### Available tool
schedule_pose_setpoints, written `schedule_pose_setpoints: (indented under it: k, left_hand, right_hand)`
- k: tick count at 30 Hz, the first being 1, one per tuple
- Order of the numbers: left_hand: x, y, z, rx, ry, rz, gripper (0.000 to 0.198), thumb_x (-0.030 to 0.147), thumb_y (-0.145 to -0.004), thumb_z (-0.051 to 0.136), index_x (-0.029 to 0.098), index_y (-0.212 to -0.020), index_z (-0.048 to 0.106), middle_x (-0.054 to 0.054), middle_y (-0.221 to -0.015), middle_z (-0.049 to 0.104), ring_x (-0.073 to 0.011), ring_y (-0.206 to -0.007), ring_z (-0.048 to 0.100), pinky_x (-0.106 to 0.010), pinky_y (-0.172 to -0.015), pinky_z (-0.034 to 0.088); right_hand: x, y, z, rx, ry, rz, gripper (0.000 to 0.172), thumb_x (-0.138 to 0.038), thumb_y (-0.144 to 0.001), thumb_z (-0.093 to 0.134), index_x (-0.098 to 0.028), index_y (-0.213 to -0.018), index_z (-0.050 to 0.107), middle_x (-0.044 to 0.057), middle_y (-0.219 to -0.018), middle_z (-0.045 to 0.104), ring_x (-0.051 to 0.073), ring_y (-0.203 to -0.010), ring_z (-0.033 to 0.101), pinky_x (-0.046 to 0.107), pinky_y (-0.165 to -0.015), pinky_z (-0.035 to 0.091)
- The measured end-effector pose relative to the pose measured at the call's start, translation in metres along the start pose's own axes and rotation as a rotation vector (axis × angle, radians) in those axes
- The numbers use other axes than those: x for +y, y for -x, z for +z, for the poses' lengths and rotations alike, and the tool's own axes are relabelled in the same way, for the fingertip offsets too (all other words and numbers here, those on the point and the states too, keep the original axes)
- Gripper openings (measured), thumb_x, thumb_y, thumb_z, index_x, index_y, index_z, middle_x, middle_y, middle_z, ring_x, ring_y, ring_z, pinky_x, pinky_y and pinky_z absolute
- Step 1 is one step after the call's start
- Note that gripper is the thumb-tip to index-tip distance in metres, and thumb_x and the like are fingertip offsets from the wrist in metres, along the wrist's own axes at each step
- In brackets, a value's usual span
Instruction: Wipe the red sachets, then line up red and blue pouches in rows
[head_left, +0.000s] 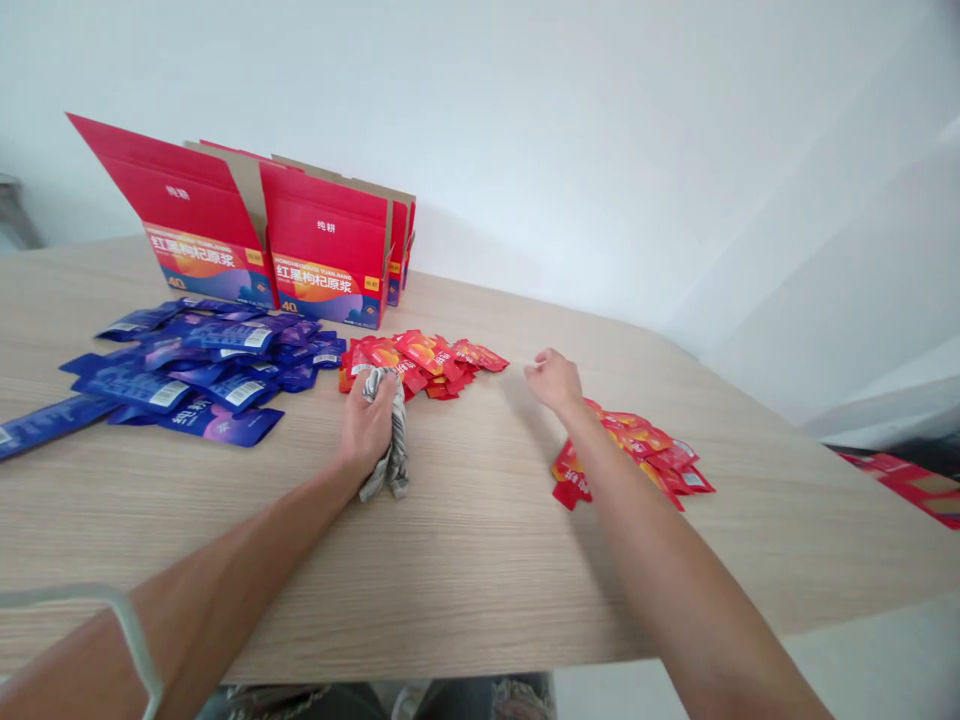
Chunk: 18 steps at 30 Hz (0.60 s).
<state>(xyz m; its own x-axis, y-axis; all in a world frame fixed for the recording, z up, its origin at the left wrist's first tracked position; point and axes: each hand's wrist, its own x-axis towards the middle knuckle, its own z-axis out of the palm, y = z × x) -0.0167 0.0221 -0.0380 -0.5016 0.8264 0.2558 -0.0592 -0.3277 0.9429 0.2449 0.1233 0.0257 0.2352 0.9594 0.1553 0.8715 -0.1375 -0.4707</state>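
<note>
My left hand (366, 425) is closed around a crumpled grey-striped cloth (396, 455), which hangs down to the tabletop. Just beyond that hand lies a pile of red sachets (420, 358), its left part close to my knuckles. My right hand (553, 378) is held over the table with its fingers curled in, and nothing shows in it. A second heap of red sachets (652, 450) lies beneath and beside my right forearm, which covers part of it.
Blue sachets (202, 365) are heaped on the left. Behind them, several red cartons (326, 245) stand with raised flaps against the white wall. A grey cord (112, 597) crosses my left forearm. Red packaging (911, 480) shows beyond the table's right edge.
</note>
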Motion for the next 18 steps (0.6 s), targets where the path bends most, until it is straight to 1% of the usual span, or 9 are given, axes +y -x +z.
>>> schedule_pose_setpoints:
  k: [2,3,5,7,9,12,14,16,18]
  left_hand:
    - [0.002,0.001,0.003,0.003,-0.005,0.001,0.035,0.043,-0.089,0.074,0.023,-0.071,0.052,0.004,-0.064,0.048,-0.014,-0.059,0.042,-0.027,-0.055,0.035]
    - [0.002,0.001,0.004,0.004,-0.009,0.001,0.034,0.042,-0.089,0.074,0.023,-0.071,0.052,0.004,-0.064,0.048,-0.0142,-0.059,0.043,-0.027,-0.056,0.035]
    - [0.003,0.002,0.006,-0.002,-0.019,0.004,0.032,0.04,-0.09,0.073,0.023,-0.071,0.052,0.004,-0.064,0.048,-0.0143,-0.06,0.043,-0.027,-0.056,0.035]
    - [0.003,0.003,0.006,-0.006,-0.029,0.012,0.032,0.038,-0.09,0.071,0.023,-0.07,0.051,0.004,-0.064,0.047,-0.014,-0.06,0.043,-0.026,-0.055,0.035]
    - [0.003,0.003,0.006,-0.008,-0.035,0.017,0.032,0.038,-0.089,0.07,0.023,-0.07,0.049,0.004,-0.064,0.047,-0.0135,-0.06,0.042,-0.026,-0.055,0.034]
    - [0.003,0.003,0.005,-0.012,-0.018,0.019,0.033,0.041,-0.088,0.07,0.023,-0.071,0.048,0.004,-0.064,0.047,-0.0131,-0.06,0.041,-0.026,-0.055,0.034]
    - [0.002,0.004,0.005,-0.019,-0.001,0.022,0.035,0.044,-0.087,0.071,0.023,-0.071,0.048,0.004,-0.064,0.047,-0.013,-0.06,0.041,-0.026,-0.055,0.034]
    - [0.001,0.004,0.003,-0.017,0.0,0.029,0.036,0.046,-0.087,0.072,0.023,-0.071,0.049,0.004,-0.065,0.047,-0.0132,-0.06,0.041,-0.026,-0.056,0.034]
    - [0.001,0.004,0.002,-0.016,-0.005,0.042,0.036,0.047,-0.088,0.071,0.023,-0.072,0.049,0.004,-0.066,0.047,-0.0138,-0.062,0.041,-0.027,-0.057,0.035]
  right_hand:
    - [0.031,-0.005,-0.013,0.021,0.15,0.126,0.053,-0.029,-0.096,0.071,-0.007,-0.143,0.061,0.034,-0.145,0.063,0.042,-0.145,0.055,0.059,-0.118,0.042]
    - [0.044,-0.007,-0.017,0.011,0.21,0.178,0.057,-0.031,-0.095,0.073,-0.004,-0.143,0.06,0.037,-0.145,0.061,0.046,-0.146,0.054,0.063,-0.116,0.041]
    - [0.062,-0.01,-0.018,-0.037,0.301,0.231,0.054,-0.033,-0.094,0.074,-0.002,-0.138,0.066,0.039,-0.142,0.062,0.049,-0.143,0.056,0.065,-0.114,0.042]
    - [0.069,-0.011,-0.012,-0.088,0.364,0.217,0.044,-0.03,-0.097,0.07,-0.004,-0.132,0.072,0.035,-0.14,0.066,0.047,-0.14,0.059,0.062,-0.113,0.044]
    - [0.068,-0.01,-0.004,-0.121,0.409,0.153,0.036,-0.023,-0.099,0.064,-0.007,-0.13,0.074,0.032,-0.141,0.067,0.043,-0.138,0.062,0.056,-0.113,0.046]
    - [0.058,-0.007,0.005,-0.148,0.437,0.016,0.037,-0.013,-0.098,0.059,-0.008,-0.131,0.074,0.03,-0.14,0.068,0.037,-0.134,0.066,0.044,-0.108,0.05]
    - [0.05,-0.004,0.006,-0.144,0.436,-0.056,0.038,-0.01,-0.097,0.057,-0.008,-0.132,0.073,0.03,-0.136,0.07,0.035,-0.129,0.07,0.039,-0.102,0.052]
    - [0.041,0.001,0.004,-0.126,0.425,-0.1,0.039,-0.008,-0.098,0.054,-0.008,-0.133,0.07,0.03,-0.131,0.072,0.035,-0.124,0.072,0.038,-0.098,0.053]
    - [0.029,0.009,0.002,-0.092,0.411,-0.132,0.041,-0.008,-0.1,0.048,-0.008,-0.137,0.066,0.028,-0.127,0.074,0.034,-0.121,0.073,0.037,-0.097,0.053]
